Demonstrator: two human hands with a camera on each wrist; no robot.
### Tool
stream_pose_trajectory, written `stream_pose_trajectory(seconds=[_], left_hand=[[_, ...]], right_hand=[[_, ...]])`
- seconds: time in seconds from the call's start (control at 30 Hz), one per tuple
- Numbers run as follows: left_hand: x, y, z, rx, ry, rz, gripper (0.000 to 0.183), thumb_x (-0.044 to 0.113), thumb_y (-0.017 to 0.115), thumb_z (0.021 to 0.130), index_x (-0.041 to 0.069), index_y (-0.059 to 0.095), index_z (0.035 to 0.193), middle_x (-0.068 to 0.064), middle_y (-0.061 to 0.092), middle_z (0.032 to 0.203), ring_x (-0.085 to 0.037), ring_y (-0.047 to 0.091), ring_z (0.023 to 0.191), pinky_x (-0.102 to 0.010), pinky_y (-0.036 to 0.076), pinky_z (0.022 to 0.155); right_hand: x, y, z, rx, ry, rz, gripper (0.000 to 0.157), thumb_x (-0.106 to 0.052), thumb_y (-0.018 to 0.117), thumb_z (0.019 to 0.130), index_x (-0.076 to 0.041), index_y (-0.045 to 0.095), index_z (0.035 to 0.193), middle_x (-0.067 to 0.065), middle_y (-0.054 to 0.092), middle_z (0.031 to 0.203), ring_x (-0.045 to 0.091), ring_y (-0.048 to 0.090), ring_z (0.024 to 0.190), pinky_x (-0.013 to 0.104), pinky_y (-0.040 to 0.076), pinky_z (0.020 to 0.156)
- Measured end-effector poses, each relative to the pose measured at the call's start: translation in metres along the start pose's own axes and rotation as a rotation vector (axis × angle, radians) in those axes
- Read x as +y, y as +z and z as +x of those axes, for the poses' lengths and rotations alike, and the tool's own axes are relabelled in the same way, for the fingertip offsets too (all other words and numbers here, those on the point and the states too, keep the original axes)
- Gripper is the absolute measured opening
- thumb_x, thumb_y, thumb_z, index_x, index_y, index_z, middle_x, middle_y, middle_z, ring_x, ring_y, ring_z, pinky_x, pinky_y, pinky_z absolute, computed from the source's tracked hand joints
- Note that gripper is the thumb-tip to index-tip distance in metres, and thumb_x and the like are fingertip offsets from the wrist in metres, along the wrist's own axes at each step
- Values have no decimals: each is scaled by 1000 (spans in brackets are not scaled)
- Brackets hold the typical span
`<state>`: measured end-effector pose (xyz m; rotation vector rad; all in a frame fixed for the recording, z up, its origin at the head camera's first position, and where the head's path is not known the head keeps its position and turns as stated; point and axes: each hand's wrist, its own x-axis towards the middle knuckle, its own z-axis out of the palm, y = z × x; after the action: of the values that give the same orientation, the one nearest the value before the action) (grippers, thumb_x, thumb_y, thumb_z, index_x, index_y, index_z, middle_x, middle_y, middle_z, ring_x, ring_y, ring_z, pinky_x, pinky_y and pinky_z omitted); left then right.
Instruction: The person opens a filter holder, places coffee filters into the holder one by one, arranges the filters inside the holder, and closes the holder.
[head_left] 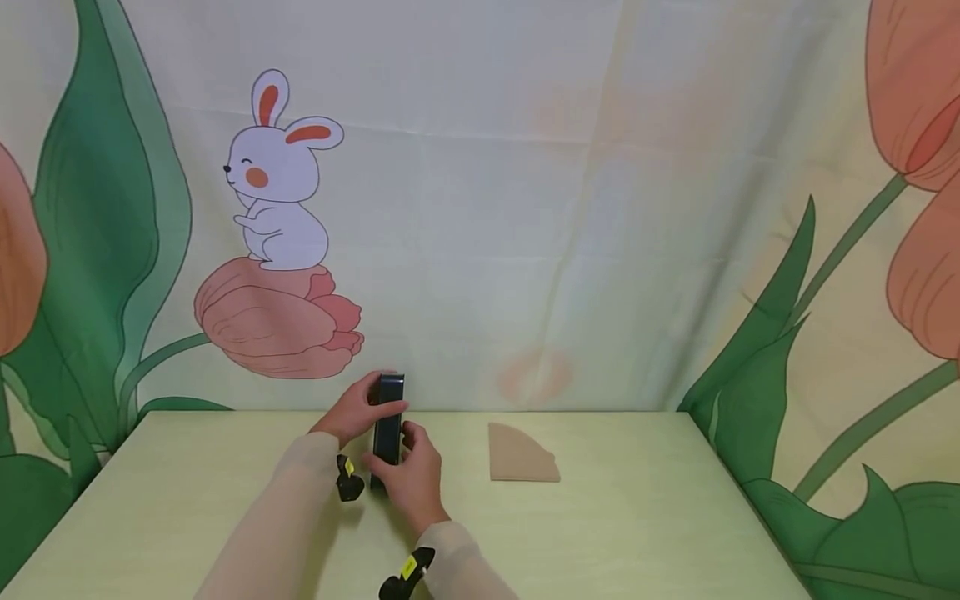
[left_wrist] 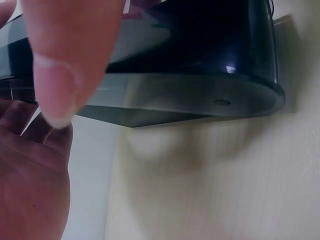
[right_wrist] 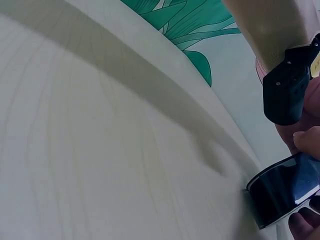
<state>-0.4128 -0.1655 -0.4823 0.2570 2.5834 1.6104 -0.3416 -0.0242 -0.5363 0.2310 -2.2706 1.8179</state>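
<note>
A glossy black, box-shaped device [head_left: 388,433] stands on end near the left back part of the table. My left hand [head_left: 352,414] grips its upper part, thumb across the near face. Lower down, my right hand [head_left: 415,477] holds it with the thumb at its left side and fingers at its right. The left wrist view shows the device's dark shiny shell [left_wrist: 200,40], a grey side with a small oval mark, and a finger in front of it. In the right wrist view the device's rounded end [right_wrist: 280,195] is close to the tabletop. Its exact kind cannot be told.
A flat brown piece [head_left: 521,454], roughly a quarter circle, lies on the pale wooden table [head_left: 637,500] to the right of my hands. Behind the table hangs a cloth [head_left: 465,250] printed with a rabbit and tulips. Each wrist carries a black camera.
</note>
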Motion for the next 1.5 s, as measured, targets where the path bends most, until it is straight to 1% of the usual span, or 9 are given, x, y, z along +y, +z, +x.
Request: stream_pose_trajectory(seconds=[0.13, 0.33, 0.57, 0.77, 0.93, 1.07, 1.2, 1.33, 1.5], left_hand=[[-6, 0, 4, 2, -29, -5, 99, 53, 74, 90, 8, 22, 162, -22, 36, 162, -41, 37, 149, -60, 29, 122], [-8, 2, 6, -10, -14, -38, 96, 49, 73, 92, 5, 22, 161, -24, 35, 162, -41, 34, 151, -60, 27, 123], [-7, 3, 4, -12, -17, -69, 97, 47, 73, 93, 4, 20, 162, -24, 32, 164, -41, 31, 153, -59, 25, 123], [-10, 4, 3, -16, -12, -117, 91, 46, 74, 92, 6, 28, 159, -21, 39, 161, -38, 36, 150, -59, 25, 124], [-10, 3, 3, 4, 14, -103, 86, 46, 75, 92, 6, 34, 156, -21, 45, 157, -37, 42, 146, -60, 27, 123], [-9, 5, 2, 41, 20, -81, 79, 45, 77, 90, 4, 44, 149, -21, 55, 147, -36, 51, 137, -58, 33, 121], [-6, 7, -1, 98, 12, -57, 71, 46, 82, 86, 5, 55, 137, -18, 67, 131, -31, 61, 119, -53, 44, 114], [0, 8, -8, 144, 25, -52, 65, 48, 84, 82, 7, 62, 128, -13, 71, 118, -26, 64, 106, -44, 52, 101], [13, 9, -21, 179, 46, -24, 64, 49, 86, 79, 7, 66, 122, -11, 74, 110, -23, 67, 99, -37, 54, 91]], right_hand=[[2, 4, 2, 8, 18, -9, 62, -22, 89, 79, -9, 59, 132, 8, 68, 128, 24, 70, 116, 38, 58, 98], [-2, 5, 3, 28, 26, -57, 59, -20, 90, 78, -6, 62, 128, 8, 72, 121, 18, 72, 108, 33, 59, 93], [-9, 4, 0, 51, 51, -136, 51, -24, 90, 78, -3, 68, 119, 9, 76, 107, 18, 71, 95, 36, 59, 88], [-13, 3, 0, 42, 63, -179, 41, -24, 90, 77, -5, 73, 108, 4, 77, 94, 11, 68, 82, 31, 60, 78], [-15, 2, 4, 59, 35, -225, 30, -20, 90, 74, -7, 75, 96, 0, 75, 82, 7, 62, 70, 25, 55, 66], [-15, -1, 5, 66, 19, -262, 29, -19, 89, 73, -7, 74, 93, 0, 74, 79, 8, 60, 67, 26, 53, 63], [-20, -8, 3, 42, 31, -270, 27, -16, 88, 74, -6, 73, 94, 2, 73, 79, 9, 59, 65, 26, 52, 60], [-27, -19, 1, -10, 22, -266, 27, -15, 86, 75, -5, 73, 97, 2, 73, 80, 9, 59, 63, 25, 52, 58], [-28, -33, -1, -62, -30, -281, 26, -14, 84, 76, -5, 75, 99, 0, 73, 80, 7, 59, 63, 22, 51, 56]])
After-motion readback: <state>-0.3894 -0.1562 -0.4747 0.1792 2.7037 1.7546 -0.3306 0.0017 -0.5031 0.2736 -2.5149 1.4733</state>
